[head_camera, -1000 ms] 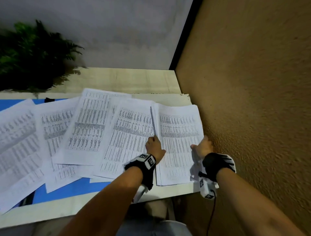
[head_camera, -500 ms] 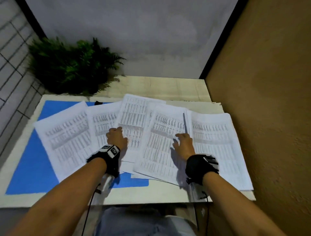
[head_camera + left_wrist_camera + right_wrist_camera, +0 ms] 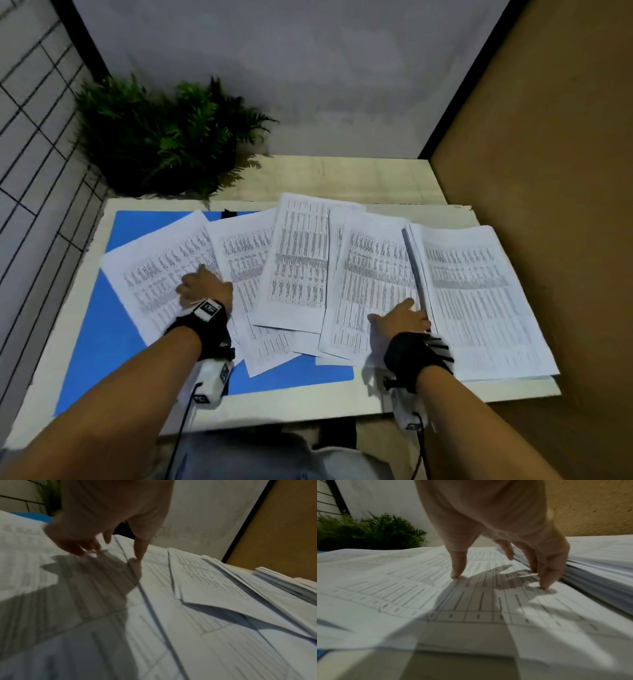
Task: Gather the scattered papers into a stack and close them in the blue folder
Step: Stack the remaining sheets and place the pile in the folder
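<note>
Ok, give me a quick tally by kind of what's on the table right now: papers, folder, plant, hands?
Thick paper stack: 1
Loose sheets: at least 5, overlapping; any beneath cannot be counted
Blue folder: 1
Plant: 1
Hands: 2, left hand and right hand, both resting on sheets
Total: at least 10

Bare forearms, black wrist straps (image 3: 202, 329), white camera units (image 3: 210, 383), black cables (image 3: 181, 428)

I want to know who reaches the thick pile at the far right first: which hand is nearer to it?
Right. The right hand presses the sheet right beside the thick pile, fingers at its edge. The left hand rests on sheets far to the left.
</note>
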`<state>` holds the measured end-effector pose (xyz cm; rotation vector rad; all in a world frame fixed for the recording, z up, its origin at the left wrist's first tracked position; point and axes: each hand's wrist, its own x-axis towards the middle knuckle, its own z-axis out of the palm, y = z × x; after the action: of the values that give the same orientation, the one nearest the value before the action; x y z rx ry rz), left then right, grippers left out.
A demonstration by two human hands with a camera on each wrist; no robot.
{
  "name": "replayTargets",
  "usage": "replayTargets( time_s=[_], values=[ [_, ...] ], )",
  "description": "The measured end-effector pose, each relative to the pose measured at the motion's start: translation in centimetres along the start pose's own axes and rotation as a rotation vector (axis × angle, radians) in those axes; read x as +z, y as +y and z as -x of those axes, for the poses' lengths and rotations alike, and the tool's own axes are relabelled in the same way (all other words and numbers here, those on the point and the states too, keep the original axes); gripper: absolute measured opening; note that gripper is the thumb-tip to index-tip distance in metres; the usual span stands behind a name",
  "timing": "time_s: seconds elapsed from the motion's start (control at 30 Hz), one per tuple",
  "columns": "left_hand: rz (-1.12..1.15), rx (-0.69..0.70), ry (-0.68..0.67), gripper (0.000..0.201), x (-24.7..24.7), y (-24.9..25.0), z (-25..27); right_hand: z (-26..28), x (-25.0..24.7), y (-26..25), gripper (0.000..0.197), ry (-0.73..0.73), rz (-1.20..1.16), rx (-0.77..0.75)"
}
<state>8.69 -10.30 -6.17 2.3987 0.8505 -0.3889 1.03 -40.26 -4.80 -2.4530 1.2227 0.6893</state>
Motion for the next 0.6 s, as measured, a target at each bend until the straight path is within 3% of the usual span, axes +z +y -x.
replayTargets(
  time_s=[0.1,0.17,0.23,0.4,0.47,0.6],
  values=[
    [0.044,-0.160,0.147,0.081,-2.2,-3.3,-1.1,0.1,0.1,0.1,0.108,-0.007,0.013,0.030],
    [0.153,-0.299,0.148,0.089,-3.6,-5.8,-1.8,0.1,0.3,0.3,0.111,-0.013,0.008,0.042],
    [0.246,-0.339,0.130,0.091,-4.2,-7.1,-2.2,0.5,0.8,0.2,0.110,-0.018,-0.020,0.034],
    [0.445,0.009,0.006,0.067,-3.3,-5.4,-0.7,1.7,1.9,-0.5,0.094,0.022,-0.045,-0.035],
    [0.400,0.073,0.000,0.057,-3.1,-5.0,-0.3,1.4,2.1,-0.3,0.100,0.037,-0.117,0.021],
    [0.515,0.132,-0.127,0.059,-2.3,-4.1,0.3,0.4,1.6,0.4,0.118,0.083,-0.157,0.114]
  ],
)
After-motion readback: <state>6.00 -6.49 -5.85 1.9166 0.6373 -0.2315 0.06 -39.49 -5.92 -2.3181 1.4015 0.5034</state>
